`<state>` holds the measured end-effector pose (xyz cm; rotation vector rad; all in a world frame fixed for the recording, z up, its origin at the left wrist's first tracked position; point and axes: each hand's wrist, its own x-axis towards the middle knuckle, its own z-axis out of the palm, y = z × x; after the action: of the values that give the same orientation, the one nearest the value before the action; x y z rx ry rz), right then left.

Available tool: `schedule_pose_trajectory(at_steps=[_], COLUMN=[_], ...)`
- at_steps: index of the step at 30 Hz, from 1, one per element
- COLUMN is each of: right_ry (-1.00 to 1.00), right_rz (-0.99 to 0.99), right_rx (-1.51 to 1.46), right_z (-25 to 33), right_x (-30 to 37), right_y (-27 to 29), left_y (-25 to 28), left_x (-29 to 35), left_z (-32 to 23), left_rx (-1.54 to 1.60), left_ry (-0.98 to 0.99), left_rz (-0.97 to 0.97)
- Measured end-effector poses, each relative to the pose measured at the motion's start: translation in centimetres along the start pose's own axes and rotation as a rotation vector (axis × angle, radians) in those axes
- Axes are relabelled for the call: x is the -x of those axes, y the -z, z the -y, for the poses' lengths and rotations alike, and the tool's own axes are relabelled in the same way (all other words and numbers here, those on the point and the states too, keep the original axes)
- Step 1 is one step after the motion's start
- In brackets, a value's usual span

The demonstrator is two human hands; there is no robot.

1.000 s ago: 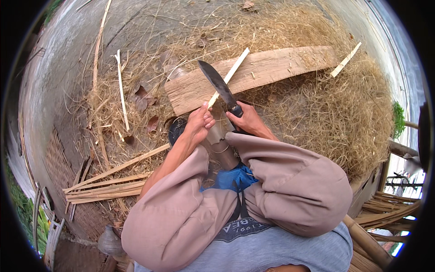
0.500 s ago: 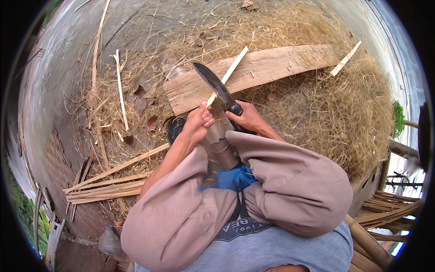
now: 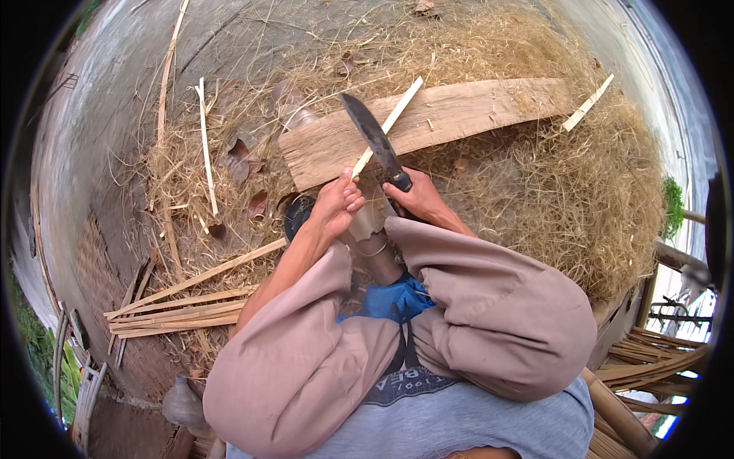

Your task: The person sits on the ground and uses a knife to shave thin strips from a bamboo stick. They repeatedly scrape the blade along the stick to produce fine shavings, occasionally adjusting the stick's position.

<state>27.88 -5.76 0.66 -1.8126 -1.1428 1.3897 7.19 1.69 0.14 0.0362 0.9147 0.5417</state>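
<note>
Fingers closed, my left hand (image 3: 337,203) grips the near end of a pale, thin wooden strip (image 3: 394,115), perhaps bamboo. The strip slants up and to the right across a broad wooden plank (image 3: 474,107). In my right hand (image 3: 420,197) is the black handle of a large dark-bladed knife (image 3: 372,134). Its blade points away and to the left, crossing the strip in this view; I cannot tell whether they touch. A grey-brown metal-looking cylinder (image 3: 376,256) stands between my knees, partly hidden by my hands and trousers.
Curly shavings (image 3: 550,206) cover the ground around the plank. A bundle of split strips (image 3: 180,315) lies at my left, and loose strips (image 3: 206,149) lie farther out. A greyish bottle-shaped thing (image 3: 183,403) is by my left knee. More strips (image 3: 650,363) are stacked at the right.
The knife blade has swung slightly to the right and away from me. My left hand keeps its hold on the strip. The whole view has shifted a little.
</note>
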Motion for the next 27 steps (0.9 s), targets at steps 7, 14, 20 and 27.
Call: schedule_pose_trajectory(at_steps=[7,14,20,27], right_ry=[0.062,0.056,0.135,0.135], right_rz=[0.014,-0.297,-0.366,-0.311], right_rx=[0.033,0.120,0.118,0.244], right_z=[0.0,0.1,-1.6,0.4], right_x=[0.3,0.0,-0.5,0.8], right_y=[-0.1,0.8,1.5,0.9], left_y=[0.4,-1.1,-0.1,-0.4], left_x=[-0.2,1.5,0.7,1.1], left_z=[-0.1,0.7,1.0,0.6], left_rx=[-0.021,-0.342,-0.669,-0.645], left_ry=[0.003,-0.106,-0.191,-0.094], left_rz=[0.040,0.036,0.130,0.116])
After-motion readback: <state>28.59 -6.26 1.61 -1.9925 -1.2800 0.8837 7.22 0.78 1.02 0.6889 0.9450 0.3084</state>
